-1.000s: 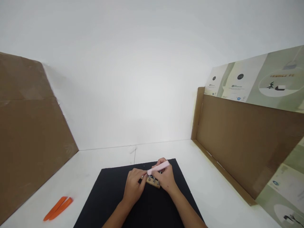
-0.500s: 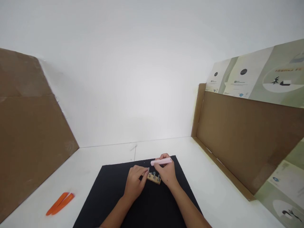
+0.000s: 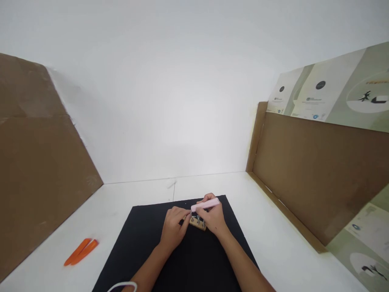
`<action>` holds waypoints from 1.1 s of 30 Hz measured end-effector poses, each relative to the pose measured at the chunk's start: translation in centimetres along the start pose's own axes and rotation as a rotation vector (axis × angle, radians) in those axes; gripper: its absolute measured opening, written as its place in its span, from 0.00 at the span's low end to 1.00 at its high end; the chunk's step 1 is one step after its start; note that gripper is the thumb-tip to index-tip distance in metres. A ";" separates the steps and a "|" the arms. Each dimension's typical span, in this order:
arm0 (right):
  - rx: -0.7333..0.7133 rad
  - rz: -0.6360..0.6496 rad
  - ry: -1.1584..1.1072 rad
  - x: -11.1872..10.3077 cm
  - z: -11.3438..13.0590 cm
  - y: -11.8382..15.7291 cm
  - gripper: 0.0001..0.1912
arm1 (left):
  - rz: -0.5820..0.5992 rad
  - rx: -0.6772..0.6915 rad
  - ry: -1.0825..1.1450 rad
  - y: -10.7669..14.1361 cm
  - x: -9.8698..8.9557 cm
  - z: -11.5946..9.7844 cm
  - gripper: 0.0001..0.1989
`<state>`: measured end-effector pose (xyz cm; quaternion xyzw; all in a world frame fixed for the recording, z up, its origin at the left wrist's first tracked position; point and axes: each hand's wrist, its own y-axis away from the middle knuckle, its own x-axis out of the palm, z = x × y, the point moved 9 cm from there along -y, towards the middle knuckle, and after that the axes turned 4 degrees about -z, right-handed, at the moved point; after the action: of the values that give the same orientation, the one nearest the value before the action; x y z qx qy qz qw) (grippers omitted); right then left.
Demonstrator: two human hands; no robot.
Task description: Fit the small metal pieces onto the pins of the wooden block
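A small wooden block (image 3: 197, 224) with several metal bolts or screws standing in it rests on the black mat (image 3: 194, 259). My left hand (image 3: 176, 225) is at the block's left end, its thumb and fingers pinched at the leftmost bolt. Between the thumb and fingers of my right hand (image 3: 213, 215) is a pale pink stick-like tool (image 3: 205, 205). The left tip of that tool is close to my left fingertips, above the block; whether it touches the bolt cannot be made out.
Two orange strips (image 3: 81, 252) lie on the white table (image 3: 118, 219) at the left. A cardboard panel (image 3: 42, 162) stands on the left, another (image 3: 316, 170) on the right. A white cable loop (image 3: 123, 284) shows by my left forearm.
The pink tool's left tip has come down and left to my left fingertips, and the tool is more tilted. The view has shifted slightly; the white cable loop has come into view.
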<state>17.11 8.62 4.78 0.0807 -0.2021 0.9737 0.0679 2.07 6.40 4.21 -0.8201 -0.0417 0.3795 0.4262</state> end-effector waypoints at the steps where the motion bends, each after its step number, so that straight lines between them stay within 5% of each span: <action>1: 0.008 -0.009 -0.003 -0.1 -0.1 0.0 0.13 | -0.002 0.001 -0.001 0.0 0.0 0.0 0.09; 9: 0.001 -0.047 0.097 -0.8 -0.1 -0.2 0.13 | -0.029 0.012 -0.007 0.0 -0.2 -0.1 0.09; 19: 0.027 0.091 0.041 0.7 -0.1 0.3 0.14 | -0.024 0.013 -0.005 0.0 -0.1 0.0 0.09; 33: -0.011 -0.010 0.098 -0.4 0.2 -0.2 0.13 | -0.029 0.012 -0.004 0.1 0.0 0.1 0.10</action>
<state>17.58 8.71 4.91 0.0334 -0.2035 0.9750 0.0830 1.95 6.43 4.11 -0.8159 -0.0522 0.3754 0.4366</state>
